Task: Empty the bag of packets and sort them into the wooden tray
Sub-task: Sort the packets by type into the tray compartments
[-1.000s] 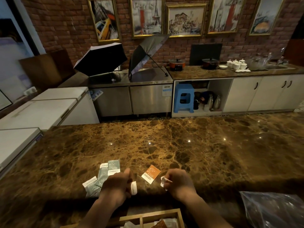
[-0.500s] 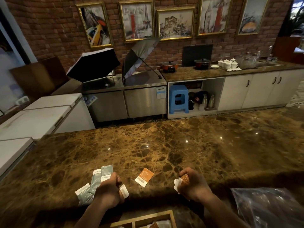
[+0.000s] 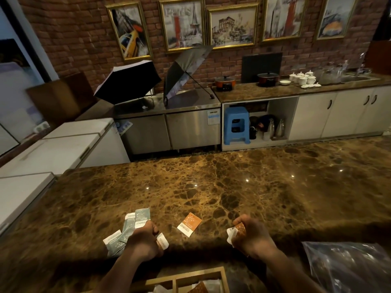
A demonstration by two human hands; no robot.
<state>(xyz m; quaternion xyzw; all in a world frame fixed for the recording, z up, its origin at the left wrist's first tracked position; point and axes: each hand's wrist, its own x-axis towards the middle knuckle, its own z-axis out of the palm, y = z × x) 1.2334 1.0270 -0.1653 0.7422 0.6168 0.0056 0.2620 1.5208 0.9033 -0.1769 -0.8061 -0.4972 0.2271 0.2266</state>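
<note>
Our left hand [image 3: 143,240] clenches a white packet [image 3: 163,241]; our right hand [image 3: 251,235] grips orange-and-white packets [image 3: 237,233]. Just beyond both grips, loose packets [image 3: 135,220] risk missorting into the wooden tray [image 3: 186,275] below.

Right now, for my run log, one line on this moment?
left hand: white packet | right hand: orange packets | orange packet: on counter | wooden tray: partly filled

Probably café kitchen: teacups [image 3: 303,78], pots [image 3: 267,78].
</note>
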